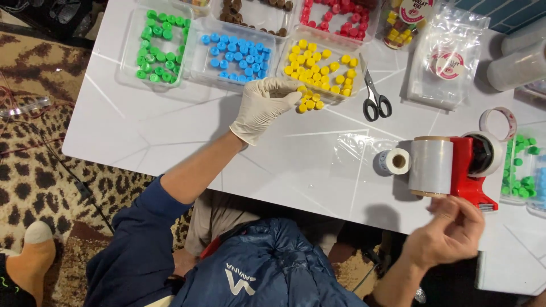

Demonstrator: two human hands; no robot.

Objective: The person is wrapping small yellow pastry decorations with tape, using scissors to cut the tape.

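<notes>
Two hands are at work over the white bench (170, 131). My gloved left hand (263, 108) reaches to the tray of yellow caps (318, 68), its fingers (287, 98) pinched narrow on a cap at the tray's near edge. The caps are small, round and bright yellow; a few lie loose on the bench just outside the tray. My bare right hand (449, 233) is loosely curled below the red tape dispenser (475, 170); whether it holds anything I cannot tell. Clear bags (446, 57) with round red-and-white labels lie far right, beside black scissors (372, 94). Trays of green caps (156, 45) and blue caps (236, 54) sit left of the yellow.
</notes>
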